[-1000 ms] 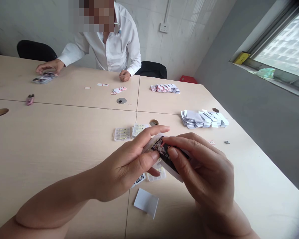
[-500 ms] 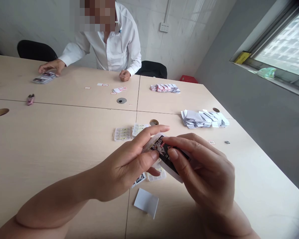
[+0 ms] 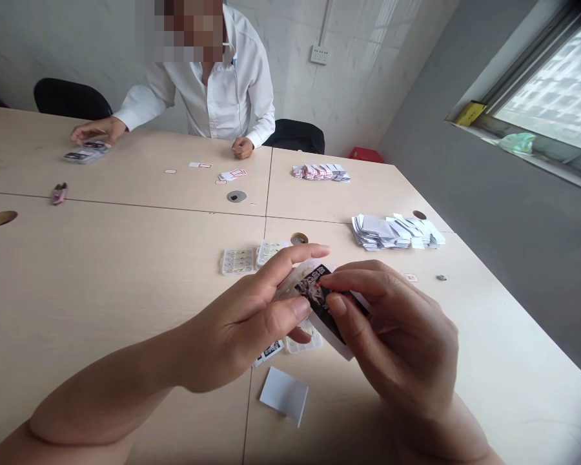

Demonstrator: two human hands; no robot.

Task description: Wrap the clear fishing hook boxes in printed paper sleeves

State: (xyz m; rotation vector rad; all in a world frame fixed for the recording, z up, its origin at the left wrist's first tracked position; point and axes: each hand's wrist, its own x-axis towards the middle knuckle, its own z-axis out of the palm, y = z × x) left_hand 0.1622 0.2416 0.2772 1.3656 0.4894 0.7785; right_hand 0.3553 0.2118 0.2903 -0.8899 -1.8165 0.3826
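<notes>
Between my hands is a clear plastic box (image 3: 286, 281), mostly hidden by my fingers, with a black printed label (image 3: 314, 294) over its top. My left hand (image 3: 237, 329) grips the box from the left, its thumb by the label's edge and its forefinger stretched along the far side. The thumb and forefinger of my right hand (image 3: 407, 336) pinch the label's middle. Beneath them on the table lie another clear box (image 3: 305, 340) and a sheet of black printed labels (image 3: 271, 352), both partly covered. Nearer me is a creased white paper (image 3: 285, 395).
Small compartment boxes (image 3: 237, 261) sit beyond my left hand. White paper slips (image 3: 392, 232) are stacked at the right, red-edged ones (image 3: 319, 172) farther back. Opposite, a co-worker's hand (image 3: 99, 131) touches labelled boxes (image 3: 84, 152) near pink clippers (image 3: 59, 194).
The black label has shifted slightly right and toward me with my right fingers, baring more of its printed corner. The co-worker's fingers have lifted a little over the labelled boxes.
</notes>
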